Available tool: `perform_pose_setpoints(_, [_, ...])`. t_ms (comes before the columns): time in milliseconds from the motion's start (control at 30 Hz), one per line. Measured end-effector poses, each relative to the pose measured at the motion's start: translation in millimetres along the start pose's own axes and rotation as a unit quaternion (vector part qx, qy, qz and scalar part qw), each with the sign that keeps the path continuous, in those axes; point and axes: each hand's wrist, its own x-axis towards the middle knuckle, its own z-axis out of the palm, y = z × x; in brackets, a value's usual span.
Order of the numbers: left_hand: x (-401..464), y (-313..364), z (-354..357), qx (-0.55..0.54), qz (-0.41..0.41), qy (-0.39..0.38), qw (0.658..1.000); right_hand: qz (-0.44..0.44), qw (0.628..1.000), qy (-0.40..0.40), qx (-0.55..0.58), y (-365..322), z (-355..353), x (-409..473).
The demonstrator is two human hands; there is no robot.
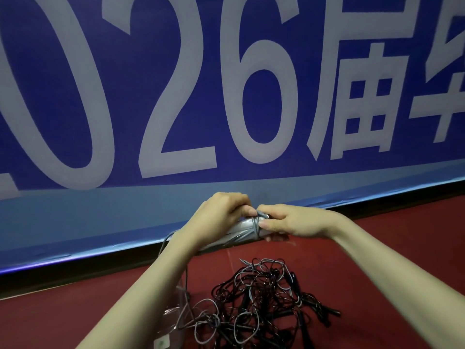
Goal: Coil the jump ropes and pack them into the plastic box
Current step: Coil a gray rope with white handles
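Above a tangled pile of ropes [264, 301] on the red floor [377, 260], left hand [221, 217] and right hand [292, 221] pinch a grey jump rope [247, 229], whose light, springy cord looks best gripped by its stiff handles.

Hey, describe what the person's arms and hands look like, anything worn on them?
Both forearms are bare as far as the frame shows, with no sleeves in view. The left hand and right hand wear no gloves, and no watch, bracelet or ring is visible. Fingernails look short and unpainted.
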Motion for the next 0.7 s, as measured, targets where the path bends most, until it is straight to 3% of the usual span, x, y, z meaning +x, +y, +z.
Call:
perform_pose_setpoints(100, [3,1,-8,-0.039,-0.014,-0.055,0.998,-0.013,1.000,-0.008,-0.015,-4,-1,-1])
perform_pose_setpoints(200, [3,1,-16,-0.087,-0.016,-0.093,0.992,-0.051,0.997,-0.012,0.056,-6,-5,-3])
perform_pose_setpoints(267, [3,-3,-15,-0.175,-0.046,-0.098,0.979,-0.081,0.992,-0.009,0.092,-9,-9,-4])
perform_pose_setpoints(367, [1,-2,-11,-0.280,-0.047,-0.062,0.957,-0.094,0.977,0.000,0.191,-8,-11,-3])
perform_pose_setpoints(467, [-3,1,0,-0.249,-0.037,-0.043,0.967,-0.122,0.961,0.034,0.246,-4,-11,-2])
perform_pose_setpoints(567, [2,14,17,-0.334,-0.132,-0.005,0.933,-0.117,0.952,0.111,0.259,-1,-13,1])
perform_pose_setpoints(600, [6,18,22,-0.373,-0.147,0.004,0.916,-0.110,0.950,0.140,0.255,-1,-13,2])
perform_pose_setpoints(700, [13,28,30,-0.391,-0.158,0.036,0.906,-0.101,0.941,0.214,0.241,0,-13,6])
